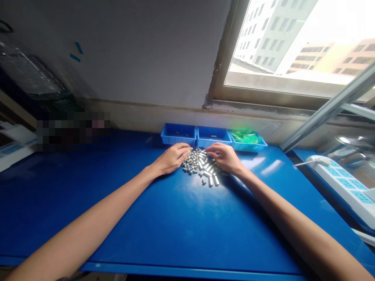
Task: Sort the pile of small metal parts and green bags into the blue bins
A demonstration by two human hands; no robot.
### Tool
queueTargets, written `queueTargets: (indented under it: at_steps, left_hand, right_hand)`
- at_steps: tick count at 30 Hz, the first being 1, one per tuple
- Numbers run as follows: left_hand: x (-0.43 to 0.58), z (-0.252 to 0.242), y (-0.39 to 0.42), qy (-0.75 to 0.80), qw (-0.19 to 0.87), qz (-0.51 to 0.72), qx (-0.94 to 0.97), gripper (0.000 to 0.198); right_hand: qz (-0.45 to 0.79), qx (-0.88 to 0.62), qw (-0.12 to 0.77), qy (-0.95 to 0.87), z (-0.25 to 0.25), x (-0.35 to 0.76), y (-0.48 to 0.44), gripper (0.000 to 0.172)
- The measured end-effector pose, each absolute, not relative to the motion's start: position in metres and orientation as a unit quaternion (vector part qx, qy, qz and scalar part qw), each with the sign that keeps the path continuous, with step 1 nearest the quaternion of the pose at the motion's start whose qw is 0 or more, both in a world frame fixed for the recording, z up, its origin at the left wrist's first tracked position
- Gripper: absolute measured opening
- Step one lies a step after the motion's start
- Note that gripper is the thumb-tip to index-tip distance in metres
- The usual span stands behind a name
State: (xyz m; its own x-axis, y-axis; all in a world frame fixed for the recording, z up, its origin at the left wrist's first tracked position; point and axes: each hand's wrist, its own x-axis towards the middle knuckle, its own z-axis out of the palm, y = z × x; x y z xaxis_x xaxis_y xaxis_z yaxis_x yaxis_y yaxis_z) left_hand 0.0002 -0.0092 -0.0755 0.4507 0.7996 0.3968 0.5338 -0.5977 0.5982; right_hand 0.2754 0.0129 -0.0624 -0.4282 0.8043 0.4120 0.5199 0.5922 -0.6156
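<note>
- Metal pieces [200, 164]: loose pile on the blue worktop [152, 234], just in front of three blue bins [215, 143].
- Left hand [173, 159]: fingers curved at the pile's left edge; I cannot tell whether they grip anything.
- Right hand [225, 157]: fingers bent over the pile's right side; from my view, I cannot tell if a piece is pinched.

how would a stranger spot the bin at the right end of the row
On the blue table, three blue bins stand in a row near the wall. Take the rightmost bin, beyond the right hand; unlike its two neighbours, it holds bright green plastic.
</note>
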Motion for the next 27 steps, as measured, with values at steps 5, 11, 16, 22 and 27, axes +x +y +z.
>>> queueTargets:
  at_steps: [5,11,16,22,27]
  left_hand:
    - [-0.001,-0.080,-0.006,0.410,0.182,0.327,0.831,0.046]
    - [-0.001,-0.084,-0.002,0.428,0.145,0.351,0.820,0.040]
    - [-0.001,-0.085,0.001,0.457,0.123,0.366,0.801,0.036]
    - [-0.006,-0.086,0.003,0.495,0.130,0.381,0.770,0.028]
    - [-0.009,-0.085,0.005,0.505,0.135,0.393,0.757,0.022]
  right_hand:
    - [0.278,-0.420,0.451,-0.737,-0.058,0.276,0.014,0.011]
    - [0.314,-0.446,0.558,-0.626,-0.047,0.279,0.017,0.033]
    - [0.343,-0.438,0.560,-0.614,-0.050,0.286,0.026,0.055]
    - [0.309,-0.415,0.535,-0.668,-0.054,0.286,0.021,0.029]
    - [0.166,-0.427,0.478,-0.749,-0.059,0.299,0.014,0.016]
